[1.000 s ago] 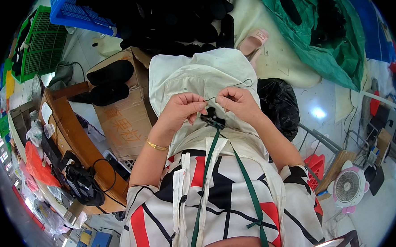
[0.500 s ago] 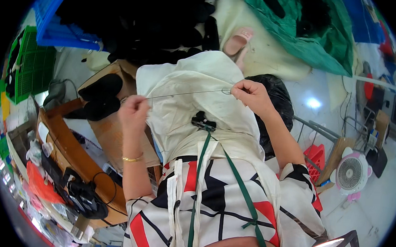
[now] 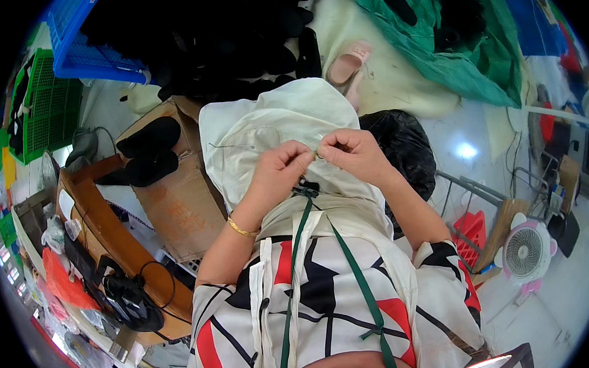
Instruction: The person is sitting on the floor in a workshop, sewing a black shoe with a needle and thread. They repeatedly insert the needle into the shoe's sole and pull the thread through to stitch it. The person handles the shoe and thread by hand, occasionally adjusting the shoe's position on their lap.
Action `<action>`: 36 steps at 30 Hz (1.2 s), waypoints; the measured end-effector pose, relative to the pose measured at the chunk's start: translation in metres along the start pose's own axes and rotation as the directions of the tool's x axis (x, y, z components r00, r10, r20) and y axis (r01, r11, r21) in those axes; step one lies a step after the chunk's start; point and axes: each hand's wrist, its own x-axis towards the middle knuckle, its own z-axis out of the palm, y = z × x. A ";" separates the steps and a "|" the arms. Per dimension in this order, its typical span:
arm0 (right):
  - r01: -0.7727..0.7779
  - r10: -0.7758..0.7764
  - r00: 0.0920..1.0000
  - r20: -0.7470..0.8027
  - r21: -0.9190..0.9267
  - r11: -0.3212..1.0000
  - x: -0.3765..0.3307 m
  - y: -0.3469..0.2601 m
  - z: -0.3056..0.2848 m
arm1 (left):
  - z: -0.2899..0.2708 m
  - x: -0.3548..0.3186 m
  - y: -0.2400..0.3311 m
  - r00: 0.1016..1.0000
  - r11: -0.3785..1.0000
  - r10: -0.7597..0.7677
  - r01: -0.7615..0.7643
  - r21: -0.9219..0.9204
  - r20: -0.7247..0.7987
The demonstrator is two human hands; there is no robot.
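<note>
1. The cream cloth (image 3: 277,126) lies bunched over the person's lap, just above the black clip (image 3: 305,188) where the green straps (image 3: 343,270) meet.
2. Left hand (image 3: 278,173) rests on the cloth, its grip pressed together, thumb and fingertips pinching the fabric at a small spot.
3. Right hand (image 3: 353,154) sits just beside the left, touching it at the fingertips; its grip is likewise pinched shut on the same fold of cloth. Whether a needle sits between the fingers I cannot tell.
4. Half a second ago the hands were well apart, a thread stretched taut between them across the cloth; now they have come back together at the cloth's middle.
5. A thin loose thread (image 3: 233,145) lies on the cloth left of the left hand.
6. A gold bangle (image 3: 242,229) circles the left wrist.
7. Left of the cloth stands a cardboard box (image 3: 180,208) with dark shoe soles (image 3: 149,136) on top.
8. Right of the cloth a black bag (image 3: 403,140) sits on the floor; beyond the cloth lies a pink slipper (image 3: 349,61).
</note>
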 end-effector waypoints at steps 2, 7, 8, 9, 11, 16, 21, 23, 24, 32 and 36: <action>-0.112 0.118 0.993 -0.029 0.143 0.983 0.001 -0.002 -0.003 | -0.002 0.000 0.004 0.998 0.997 0.030 -0.034 -0.073 -0.060; 0.068 0.148 0.927 -0.345 0.543 0.837 0.013 0.026 -0.028 | -0.015 -0.008 0.003 0.992 0.993 0.000 -0.015 -0.119 -0.127; 0.104 0.168 0.913 -0.372 0.610 0.785 0.016 0.028 -0.034 | -0.017 -0.010 -0.001 0.991 0.992 0.003 -0.021 -0.126 -0.137; 0.134 0.148 0.922 -0.358 0.654 0.745 0.018 0.029 -0.038 | -0.019 -0.011 -0.003 0.989 0.991 0.006 -0.026 -0.134 -0.147; 0.121 0.184 0.927 -0.328 0.724 0.679 0.019 0.032 -0.046 | -0.020 -0.013 -0.004 0.986 0.996 0.024 -0.037 -0.080 -0.166; 0.228 0.169 0.921 -0.351 0.837 0.497 0.021 0.037 -0.062 | -0.026 -0.011 -0.012 0.979 0.996 0.077 -0.083 -0.021 -0.188; 0.271 0.245 0.898 -0.365 0.899 0.344 0.021 0.043 -0.069 | -0.023 -0.003 -0.014 0.974 0.963 0.092 -0.033 0.266 -0.209; 0.246 0.260 0.912 -0.318 0.930 0.275 0.018 0.033 -0.071 | -0.024 0.007 -0.030 0.977 0.966 0.103 -0.054 0.254 -0.185; 0.244 0.269 0.907 -0.323 0.926 0.289 0.016 0.032 -0.074 | -0.023 0.008 -0.037 0.978 0.966 0.116 -0.070 0.250 -0.171; 0.784 -0.158 0.339 -0.928 0.186 0.592 -0.030 0.010 -0.170 | -0.013 0.002 -0.066 0.995 0.645 0.097 -0.073 0.761 0.013; 0.590 -0.163 0.479 -0.863 0.179 0.787 -0.024 0.014 -0.131 | -0.014 0.009 -0.078 0.998 0.630 -0.046 -0.013 0.777 0.054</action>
